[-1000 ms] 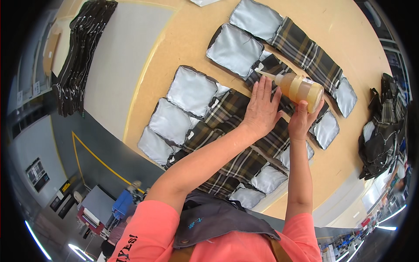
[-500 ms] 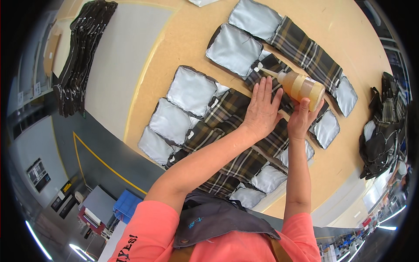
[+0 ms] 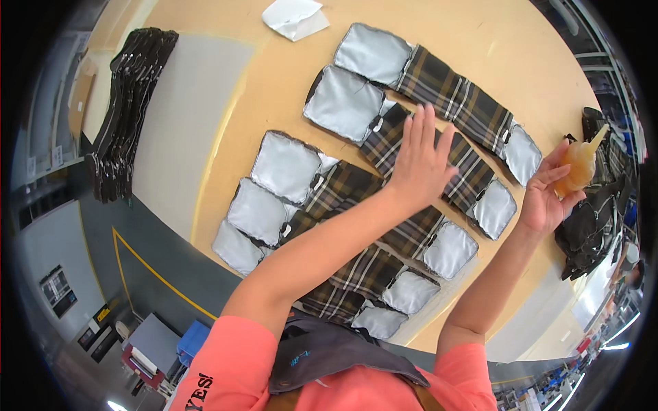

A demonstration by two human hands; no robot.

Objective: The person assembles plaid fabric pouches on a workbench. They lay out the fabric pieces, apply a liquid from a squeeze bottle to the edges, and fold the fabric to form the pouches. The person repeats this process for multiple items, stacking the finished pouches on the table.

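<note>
Several dark plaid fabric pieces (image 3: 456, 96) with silvery padded ends (image 3: 344, 104) lie slantwise in a row on the tan table. Fingers stretched and apart, my left hand (image 3: 421, 164) is over the second plaid piece from the top and hides part of it; whether it touches the cloth I cannot tell. Out at the right, my right hand (image 3: 546, 195) grips a glue bottle (image 3: 577, 172), a squeeze bottle of amber liquid with its pointed nozzle tilted up. Small white patches of glue (image 3: 377, 124) show where plaid meets lining.
A long bundle of dark fabric pieces (image 3: 130, 109) lies at the table's far left. Folded white paper (image 3: 296, 19) sits near the top. At right is a pile of dark and plaid cloth (image 3: 591, 226). A blue bin (image 3: 192, 342) stands below at left.
My right hand has swung the glue bottle away to the right and turned its nozzle upward. My left hand remains over the same plaid piece, slightly shifted. The view has tilted, showing more paper.
</note>
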